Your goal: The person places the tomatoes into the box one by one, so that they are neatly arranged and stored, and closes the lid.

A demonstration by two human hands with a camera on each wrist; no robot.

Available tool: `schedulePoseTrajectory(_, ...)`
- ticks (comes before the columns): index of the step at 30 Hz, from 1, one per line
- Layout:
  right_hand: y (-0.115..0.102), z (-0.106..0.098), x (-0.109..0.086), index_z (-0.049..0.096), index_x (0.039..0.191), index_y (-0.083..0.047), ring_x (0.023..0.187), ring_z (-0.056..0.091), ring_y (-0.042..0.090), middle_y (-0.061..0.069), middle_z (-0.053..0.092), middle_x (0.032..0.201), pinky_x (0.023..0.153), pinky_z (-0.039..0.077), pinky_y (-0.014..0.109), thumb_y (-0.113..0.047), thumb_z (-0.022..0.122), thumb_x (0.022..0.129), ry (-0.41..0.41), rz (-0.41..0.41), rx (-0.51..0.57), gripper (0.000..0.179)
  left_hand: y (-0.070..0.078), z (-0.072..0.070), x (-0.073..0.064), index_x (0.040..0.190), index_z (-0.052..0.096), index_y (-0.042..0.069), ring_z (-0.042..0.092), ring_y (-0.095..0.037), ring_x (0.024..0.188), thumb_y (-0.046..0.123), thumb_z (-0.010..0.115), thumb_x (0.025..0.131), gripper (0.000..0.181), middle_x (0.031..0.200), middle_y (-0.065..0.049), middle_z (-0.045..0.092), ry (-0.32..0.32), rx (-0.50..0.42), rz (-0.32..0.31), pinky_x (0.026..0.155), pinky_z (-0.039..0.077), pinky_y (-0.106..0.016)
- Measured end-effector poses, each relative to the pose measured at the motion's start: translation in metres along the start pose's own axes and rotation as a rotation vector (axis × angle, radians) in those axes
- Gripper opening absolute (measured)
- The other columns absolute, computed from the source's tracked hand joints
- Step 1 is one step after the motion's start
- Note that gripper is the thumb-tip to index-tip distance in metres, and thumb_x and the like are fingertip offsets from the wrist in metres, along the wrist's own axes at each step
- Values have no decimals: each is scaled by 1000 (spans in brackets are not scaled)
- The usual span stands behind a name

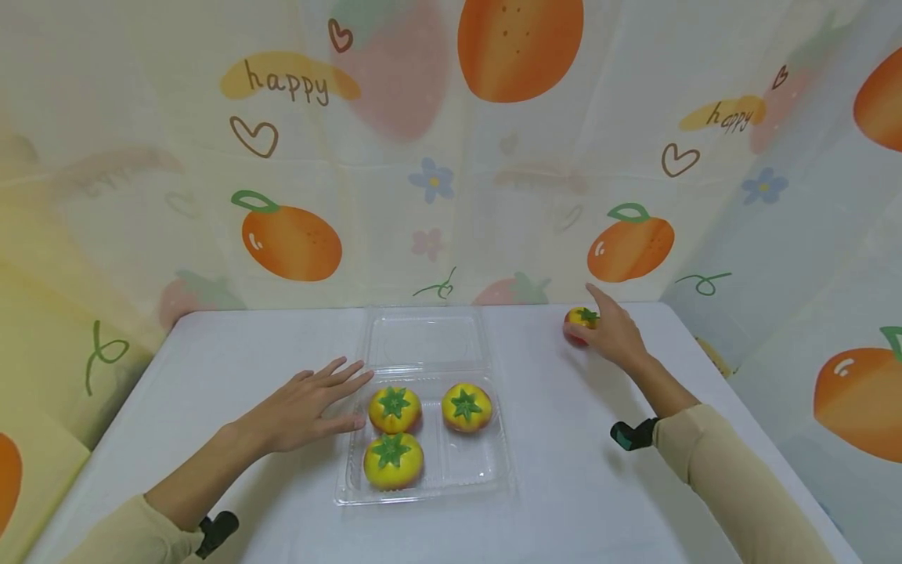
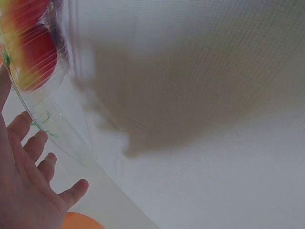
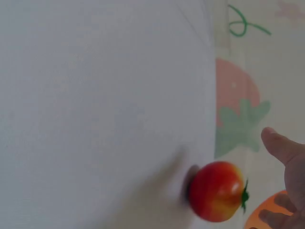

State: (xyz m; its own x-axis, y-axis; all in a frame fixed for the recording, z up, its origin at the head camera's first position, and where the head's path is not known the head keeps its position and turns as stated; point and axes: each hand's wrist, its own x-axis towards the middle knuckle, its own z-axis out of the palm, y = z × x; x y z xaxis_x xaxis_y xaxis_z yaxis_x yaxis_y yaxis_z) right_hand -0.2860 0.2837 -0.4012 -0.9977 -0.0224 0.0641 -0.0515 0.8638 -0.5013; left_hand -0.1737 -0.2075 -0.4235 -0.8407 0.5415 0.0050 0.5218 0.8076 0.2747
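A red-and-yellow tomato-like fruit (image 1: 575,318) with a green leafy top sits near the table's back edge, right of centre. Just over it hovers my right hand (image 1: 615,335), thumb and index finger spread wide. The right wrist view shows that fruit (image 3: 217,192) on the cloth, with a gap between it and my hand (image 3: 294,167). A clear plastic clamshell box (image 1: 468,478) holds three similar fruits, two on its left (image 1: 395,409) and one at the right (image 1: 467,407). My left hand (image 1: 299,411) has its fingers stretched out at the box's left edge.
The box's clear lid (image 1: 425,338) lies folded back toward the rear of the table. A white cloth covers the table (image 1: 564,486). Behind it and along the sides hangs a curtain (image 1: 395,227) printed with fruit. Each wrist carries a small black camera (image 1: 633,435).
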Motion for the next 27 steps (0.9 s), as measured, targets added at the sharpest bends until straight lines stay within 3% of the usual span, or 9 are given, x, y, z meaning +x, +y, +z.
schedulePoseTrajectory(11, 25, 18, -1, 14, 158, -5, 137, 32, 52, 31, 29, 155, 105, 26, 74, -40, 70, 92, -20, 154, 45, 94, 0, 1, -1, 154, 40, 20, 26, -40, 147, 62, 51, 94, 74, 159, -8, 36, 3, 3, -3, 108, 29, -69)
schedulePoseTrajectory(20, 30, 29, 0, 13, 157, 0, 137, 32, 50, 32, 29, 154, 108, 27, 70, -47, 64, 94, -5, 246, 116, 94, 0, 1, 0, 153, 41, 19, 27, -40, 147, 62, 51, 94, 74, 158, -8, 36, 7, 12, 3, 107, 30, -69)
schedulePoseTrajectory(27, 31, 30, 0, 20, 153, 6, 136, 33, 49, 32, 32, 152, 110, 32, 63, -42, 63, 96, 18, 267, 169, 86, 0, 0, 1, 153, 41, 19, 27, -40, 147, 62, 51, 94, 74, 158, -9, 37, 9, 13, 9, 107, 30, -69)
